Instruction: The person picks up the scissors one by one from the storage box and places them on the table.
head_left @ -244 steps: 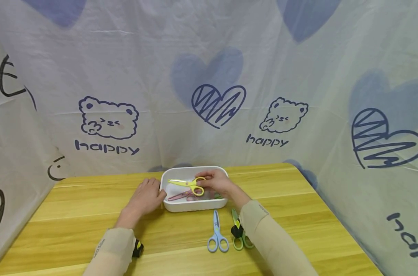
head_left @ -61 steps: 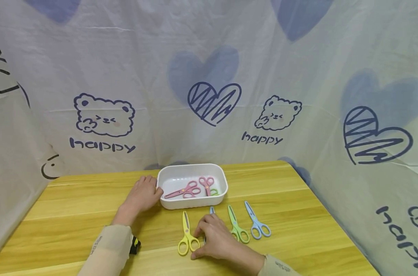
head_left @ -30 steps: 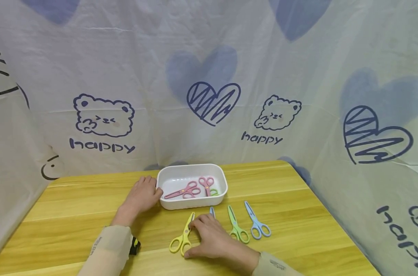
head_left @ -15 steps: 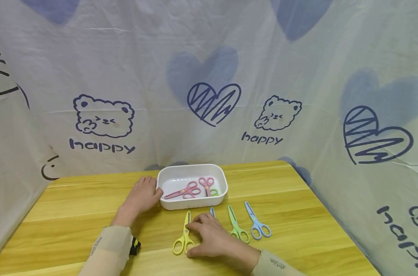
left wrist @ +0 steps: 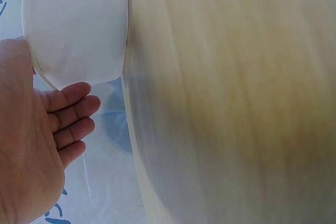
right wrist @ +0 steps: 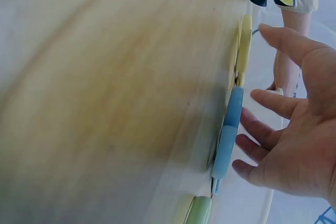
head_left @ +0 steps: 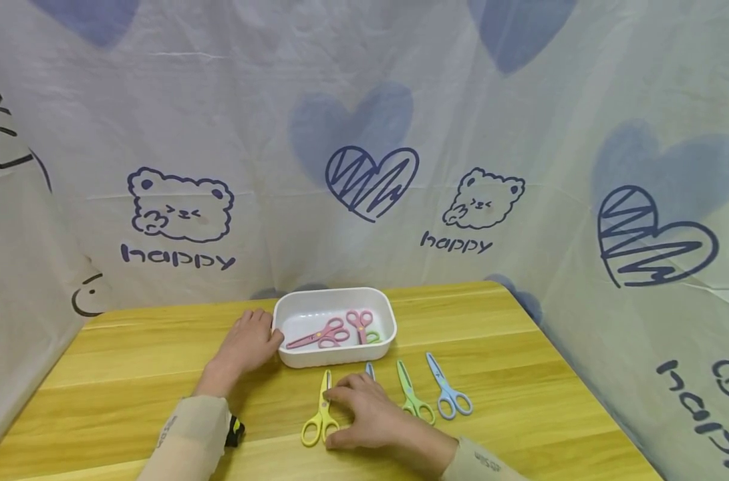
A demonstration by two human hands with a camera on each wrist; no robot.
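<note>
At the lower left of the head view, the person's left hand point(head_left: 248, 344) holds the left end of a white, rounded rectangular plastic tray point(head_left: 334, 359), its thumb over the rim. In the left wrist view its other fingers lie loosely bent, the index finger against the outer wall.

The right hand point(head_left: 370, 411), at the lower centre, is released: its fingers are spread and slightly bent, grasping nothing. In the head view, thumb and index finger are right at the edge of yellow plastic-handled scissors point(head_left: 323, 414), the leftmost of a row below the tray. Beneath this hand lie blue scissors with slim plastic handles point(head_left: 370, 371), mostly covered in the head view; the right wrist view shows the fingers close beside their handles, but whether they touch I cannot tell.

To the right in the row are light green plastic-handled scissors point(head_left: 407, 387), then a second pair of blue scissors point(head_left: 444, 386), farthest right. All four have their blades pointing up the frame and lie flat on a yellow wood-grain bench point(head_left: 532, 394).

Inside the tray, pink plastic-handled scissors point(head_left: 319, 334) lie slantwise near the middle, a shorter-looking pink pair point(head_left: 361, 326) sits at the right, and a green handle loop point(head_left: 373, 337) shows beside it.
</note>
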